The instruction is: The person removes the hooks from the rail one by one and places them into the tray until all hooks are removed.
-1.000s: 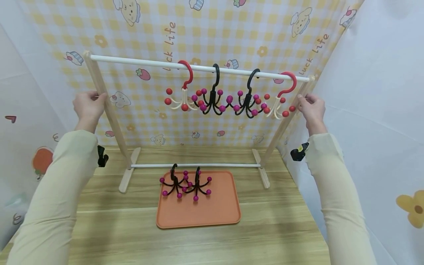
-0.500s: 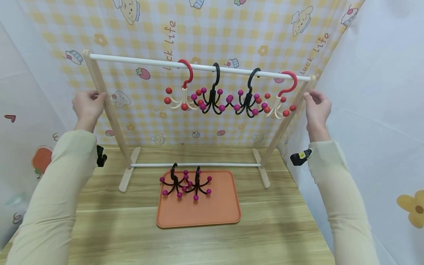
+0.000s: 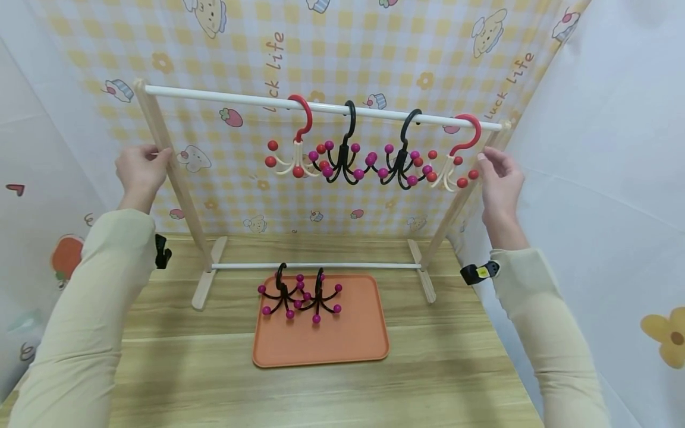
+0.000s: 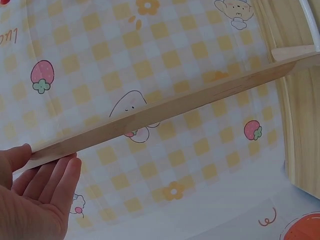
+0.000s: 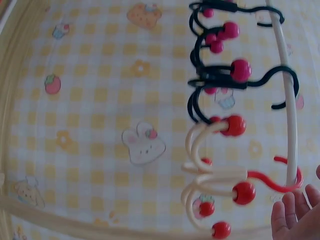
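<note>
My left hand (image 3: 140,177) pinches the left wooden post (image 3: 184,199) of a rack between thumb and fingers; the left wrist view shows the thumb and fingers on either side of this post (image 4: 165,111). My right hand (image 3: 502,193), fingers loosely extended, is beside the right post (image 3: 452,209), close to a hanger with a red hook (image 3: 470,142) and cream arms tipped with red balls. In the right wrist view this hand (image 5: 297,215) holds nothing. Another red-hooked hanger (image 3: 305,122) and two black hangers (image 3: 350,122) with magenta balls hang along the white top rail (image 3: 225,98).
An orange tray (image 3: 348,345) lies on the wooden table (image 3: 203,368) in front of the rack, bearing two more black hangers (image 3: 283,291) with magenta balls. A white lower bar (image 3: 374,266) crosses behind it. Patterned cloth (image 3: 251,160) hangs at the back.
My right hand has let go of the right post, moved outward, then come back left with its fingers opened. The left hand stays on its post, and the hangers hang where they were.
</note>
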A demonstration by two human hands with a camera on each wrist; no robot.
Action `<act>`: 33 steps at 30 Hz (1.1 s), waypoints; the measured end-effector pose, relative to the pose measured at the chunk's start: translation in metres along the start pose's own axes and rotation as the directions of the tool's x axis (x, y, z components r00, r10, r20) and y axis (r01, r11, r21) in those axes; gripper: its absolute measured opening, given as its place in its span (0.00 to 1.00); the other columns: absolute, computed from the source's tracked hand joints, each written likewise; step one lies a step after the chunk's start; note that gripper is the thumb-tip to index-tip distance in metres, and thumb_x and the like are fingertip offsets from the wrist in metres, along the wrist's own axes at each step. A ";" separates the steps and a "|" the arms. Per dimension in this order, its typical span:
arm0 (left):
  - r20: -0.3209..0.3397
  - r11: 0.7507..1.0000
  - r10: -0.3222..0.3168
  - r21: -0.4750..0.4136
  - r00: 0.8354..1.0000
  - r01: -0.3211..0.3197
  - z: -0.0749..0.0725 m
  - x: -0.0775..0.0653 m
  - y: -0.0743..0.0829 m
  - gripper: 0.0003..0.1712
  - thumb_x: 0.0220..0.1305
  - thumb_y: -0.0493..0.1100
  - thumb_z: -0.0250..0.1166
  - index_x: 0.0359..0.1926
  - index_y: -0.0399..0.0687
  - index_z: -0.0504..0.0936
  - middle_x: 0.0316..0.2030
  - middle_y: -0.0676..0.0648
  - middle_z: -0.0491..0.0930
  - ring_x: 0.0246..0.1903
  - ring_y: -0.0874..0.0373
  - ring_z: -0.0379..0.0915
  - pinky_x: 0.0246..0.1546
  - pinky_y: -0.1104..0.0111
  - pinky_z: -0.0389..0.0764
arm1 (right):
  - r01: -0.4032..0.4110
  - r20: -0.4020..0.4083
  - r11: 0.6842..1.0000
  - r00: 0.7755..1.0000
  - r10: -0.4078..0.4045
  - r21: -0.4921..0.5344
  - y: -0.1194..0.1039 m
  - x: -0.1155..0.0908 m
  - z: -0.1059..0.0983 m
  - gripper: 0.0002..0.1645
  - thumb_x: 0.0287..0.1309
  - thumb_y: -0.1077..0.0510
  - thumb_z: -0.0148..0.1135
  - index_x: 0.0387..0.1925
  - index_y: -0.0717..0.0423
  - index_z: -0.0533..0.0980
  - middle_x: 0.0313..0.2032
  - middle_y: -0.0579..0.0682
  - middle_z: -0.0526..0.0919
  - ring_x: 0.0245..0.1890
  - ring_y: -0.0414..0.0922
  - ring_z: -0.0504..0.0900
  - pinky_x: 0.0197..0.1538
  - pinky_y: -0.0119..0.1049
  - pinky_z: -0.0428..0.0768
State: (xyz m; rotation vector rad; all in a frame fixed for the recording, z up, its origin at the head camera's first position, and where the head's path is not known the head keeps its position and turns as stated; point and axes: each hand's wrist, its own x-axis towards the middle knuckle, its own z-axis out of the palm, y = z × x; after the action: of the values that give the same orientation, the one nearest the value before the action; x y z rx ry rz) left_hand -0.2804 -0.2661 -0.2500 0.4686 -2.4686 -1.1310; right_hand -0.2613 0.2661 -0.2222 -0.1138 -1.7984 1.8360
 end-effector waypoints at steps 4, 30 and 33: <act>-0.002 1.000 0.003 0.002 1.000 -0.003 0.000 0.001 -0.001 0.29 0.63 0.55 0.47 0.56 0.38 0.69 0.51 0.36 0.69 0.57 0.45 0.54 0.57 0.57 0.49 | 0.015 0.082 0.999 0.996 -0.018 0.031 0.001 -0.012 0.013 0.15 0.52 0.59 0.61 0.42 0.61 0.75 0.38 0.51 0.77 0.34 0.40 0.74 0.43 0.30 0.71; 0.020 1.000 -0.018 0.002 1.000 0.018 0.001 0.003 0.000 0.30 0.63 0.55 0.46 0.58 0.39 0.67 0.52 0.36 0.69 0.57 0.45 0.54 0.56 0.57 0.51 | -0.139 0.525 0.989 0.838 0.147 -0.055 0.004 -0.052 0.106 0.21 0.56 0.55 0.57 0.47 0.66 0.71 0.45 0.60 0.75 0.41 0.48 0.77 0.46 0.35 0.73; 0.023 1.000 -0.019 0.001 1.000 0.019 0.000 0.003 0.000 0.30 0.63 0.55 0.46 0.58 0.39 0.67 0.52 0.37 0.69 0.57 0.45 0.54 0.56 0.57 0.51 | -0.139 0.538 0.989 0.830 0.145 -0.051 0.000 -0.052 0.118 0.20 0.57 0.56 0.56 0.47 0.65 0.71 0.45 0.60 0.75 0.41 0.49 0.77 0.45 0.34 0.73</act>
State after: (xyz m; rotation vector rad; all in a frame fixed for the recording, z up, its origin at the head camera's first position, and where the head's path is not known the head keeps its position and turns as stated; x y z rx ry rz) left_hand -0.2834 -0.2675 -0.2498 0.4836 -2.4891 -1.1492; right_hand -0.2689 0.1369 -0.2272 0.3123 -2.2247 2.1137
